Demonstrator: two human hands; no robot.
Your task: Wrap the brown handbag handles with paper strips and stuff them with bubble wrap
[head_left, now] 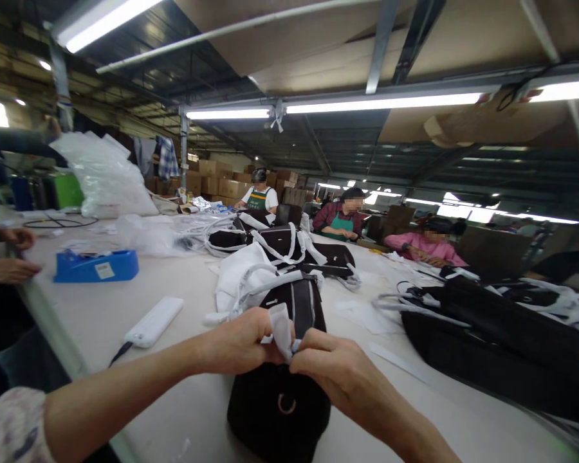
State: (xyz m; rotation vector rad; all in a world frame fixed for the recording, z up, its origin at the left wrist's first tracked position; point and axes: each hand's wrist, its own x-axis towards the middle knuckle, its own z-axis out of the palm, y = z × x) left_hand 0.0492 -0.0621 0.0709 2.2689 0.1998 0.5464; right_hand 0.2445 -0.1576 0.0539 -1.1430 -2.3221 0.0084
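Note:
A black bag (278, 411) with a metal ring on its front lies on the white table before me. Above its middle, my left hand (244, 341) is closed on a strip of white wrapping (280, 329) that stands up between finger and thumb. Close beside it on the right, my right hand (335, 363) pinches the same white wrapping, with the fingertips nearly touching those of my left hand. Behind the hands, the bag's upper part (306, 302) shows light grey edging and a small metal piece. What lies under my fingertips is hidden.
More black bags with white-wrapped straps (282, 243) lie behind. A blue tape dispenser (96, 266), a white phone-like device (154, 321) with a cable and a heap of clear plastic bags (103, 173) are at left. Large black bags (492, 334) lie right. Another person's hands (12, 257) are at far left.

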